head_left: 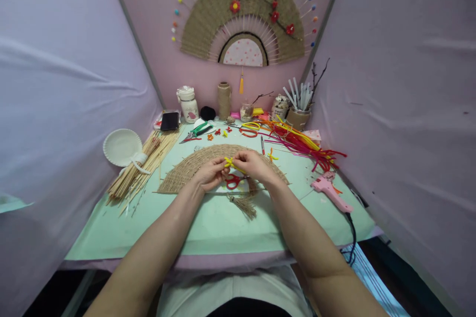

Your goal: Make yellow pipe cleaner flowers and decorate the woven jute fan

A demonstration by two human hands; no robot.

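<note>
Between my two hands is a small yellow pipe-cleaner flower (228,162), held above a woven fan (186,171) that lies on the table. My left hand (212,174) pinches the flower from the left, and my right hand (253,164) has its fingers closed on its right side. Below them lie red-handled scissors (233,182); their blades are partly hidden. A twine tassel (243,206) hangs off the fan's lower edge onto the green cloth. Small red, orange and yellow flowers (217,132) rest behind the fan.
A pink glue gun (330,193) with a black cord lies at right, beside a heap of coloured pipe cleaners (297,138). At left are bundled sticks (139,168) and a white dish (122,147). Green-handled pliers (199,130), a jar (188,104) and twine spool (223,100) stand behind.
</note>
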